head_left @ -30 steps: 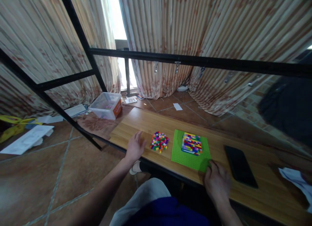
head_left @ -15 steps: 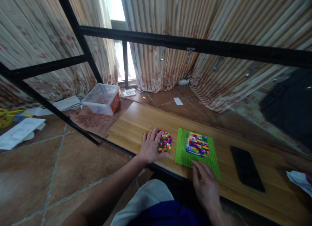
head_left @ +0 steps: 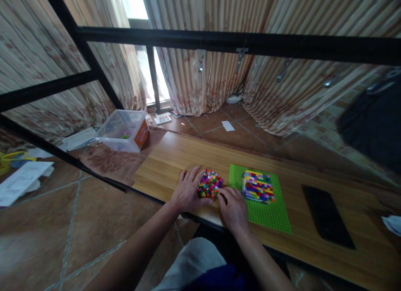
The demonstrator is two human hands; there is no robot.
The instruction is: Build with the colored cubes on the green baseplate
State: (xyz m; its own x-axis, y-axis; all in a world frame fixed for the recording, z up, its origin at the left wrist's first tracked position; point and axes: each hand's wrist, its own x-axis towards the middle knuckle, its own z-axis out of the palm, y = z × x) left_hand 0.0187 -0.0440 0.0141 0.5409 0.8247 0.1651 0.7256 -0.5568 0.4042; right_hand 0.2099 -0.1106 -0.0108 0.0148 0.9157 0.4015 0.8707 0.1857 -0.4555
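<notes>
The left hand lies flat, fingers spread and released, against the left side of the heap of small coloured bricks on the wooden table. The right hand curls its fingertips at the heap's near right edge; whether they pinch a brick cannot be told. Just right lies the green baseplate with its stacked block. The hands seem to be sorting through the heap; lifting one brick would need a fine pinch.

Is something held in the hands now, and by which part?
Nothing visibly gripped: left hand and right hand rest against opposite sides of the pile of small multicoloured plastic bricks.
</notes>
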